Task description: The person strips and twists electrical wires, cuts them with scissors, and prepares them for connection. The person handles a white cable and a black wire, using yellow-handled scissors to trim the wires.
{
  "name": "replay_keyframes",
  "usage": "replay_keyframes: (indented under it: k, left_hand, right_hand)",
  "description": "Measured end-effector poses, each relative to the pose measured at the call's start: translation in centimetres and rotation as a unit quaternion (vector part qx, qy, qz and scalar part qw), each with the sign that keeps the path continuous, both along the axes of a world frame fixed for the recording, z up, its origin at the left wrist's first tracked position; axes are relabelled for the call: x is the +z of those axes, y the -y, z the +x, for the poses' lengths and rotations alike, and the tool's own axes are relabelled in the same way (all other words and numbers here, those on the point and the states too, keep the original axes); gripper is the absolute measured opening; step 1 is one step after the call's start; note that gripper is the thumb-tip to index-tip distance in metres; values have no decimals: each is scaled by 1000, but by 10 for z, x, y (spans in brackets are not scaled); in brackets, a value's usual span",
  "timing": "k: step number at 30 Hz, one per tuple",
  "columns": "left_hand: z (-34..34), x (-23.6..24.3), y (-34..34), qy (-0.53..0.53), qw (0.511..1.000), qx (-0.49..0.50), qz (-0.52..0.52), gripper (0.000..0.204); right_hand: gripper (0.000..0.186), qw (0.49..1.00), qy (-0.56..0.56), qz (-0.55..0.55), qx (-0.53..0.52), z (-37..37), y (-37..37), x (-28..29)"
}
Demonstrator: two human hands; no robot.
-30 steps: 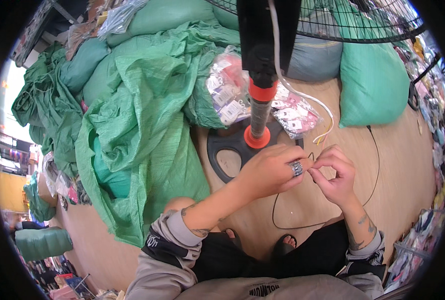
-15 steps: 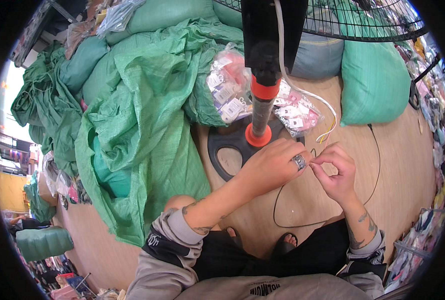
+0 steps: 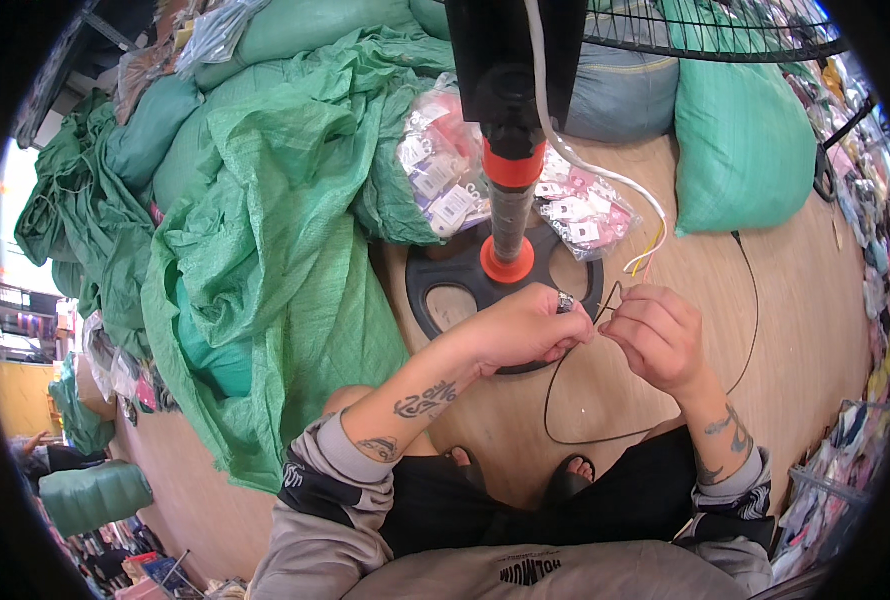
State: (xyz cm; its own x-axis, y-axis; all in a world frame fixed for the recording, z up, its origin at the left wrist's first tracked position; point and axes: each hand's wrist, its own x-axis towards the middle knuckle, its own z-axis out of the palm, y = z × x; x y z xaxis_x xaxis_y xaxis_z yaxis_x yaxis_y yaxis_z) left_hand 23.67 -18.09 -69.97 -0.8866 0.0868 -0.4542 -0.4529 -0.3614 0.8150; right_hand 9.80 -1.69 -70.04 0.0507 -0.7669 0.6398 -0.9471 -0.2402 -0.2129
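My left hand (image 3: 539, 327), with a chunky silver ring, is closed around part of a thin black cord (image 3: 555, 410); what lies inside the fingers is hidden. Just to its right, my right hand (image 3: 653, 335) pinches the thin end of that cord, with the fingertips close to the left hand's. A white cable (image 3: 625, 185) hangs above them, its end split into thin coloured wires (image 3: 645, 255). It runs down the black housing of a fan on a grey pole (image 3: 508, 225) with red collars, standing on a round black base (image 3: 435, 310) behind my hands.
Green sacks (image 3: 265, 250) pile on the left, more (image 3: 740, 160) at back right. Bagged small packages (image 3: 585, 215) lie by the pole. A wire fan guard (image 3: 735, 45) overhangs. Clothing (image 3: 825, 470) lines the right. A co-worker's arm (image 3: 35, 442) shows far left on the wooden floor (image 3: 795, 340).
My left hand has turned and moved slightly left, with its fingers curled more downward. My right hand has rotated, now showing more of its back. The view has shifted a little.
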Motion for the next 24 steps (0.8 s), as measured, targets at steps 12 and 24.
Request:
replay_keyframes:
  k: [12,24]
  left_hand:
    - [31,-98,-42,-86,826,4,-557,13]
    - [258,327,-168,-142,863,459,-156,26]
  right_hand:
    - [5,913,381,22,-142,80,-20,7]
    - [33,670,695,257,-52,282,43,445]
